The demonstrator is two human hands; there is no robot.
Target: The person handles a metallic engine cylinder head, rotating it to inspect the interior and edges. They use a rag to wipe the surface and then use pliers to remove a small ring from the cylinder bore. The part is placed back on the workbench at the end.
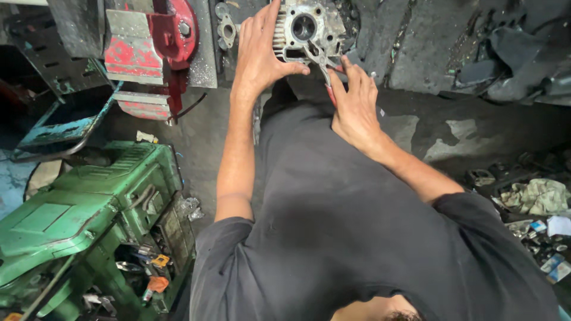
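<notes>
Head view, looking down past a dark shirt: shows the left hand [259, 56] spread against the side of a grey finned metal engine casting [306, 27] with a round bore, sitting at the near edge of the dark, greasy tabletop [428, 53]. Left fingers [270, 15] wide along the fins, thumb hooked across the lower edge, bracing rather than wrapping. Right hand [355, 107] closed around the red-handled steel pliers [324, 65], fingers narrow on the handles, tips of the tool pressed at the lower face of the casting, just beside the left thumb.

Likely trouble, judged from this:
- Slipping of the pliers off whatever is gripped, hidden here; would drive the steel tips toward the left thumb, lying right next to them.
- Tipping or sliding of the casting off the edge, held only by one open palm and not clamped, though the red bench vise [151, 47] stands near, to the left.
- Loss of grip through oil on handles and skin; cannot tell how greasy either is.
- Scraping of the left fingertips on the sharp fins under a sudden jerk.
- Dropping of a small freed part into the clutter below, by the green metal machine housing [89, 202] or the crumpled rags [538, 196], hard to find again.
</notes>
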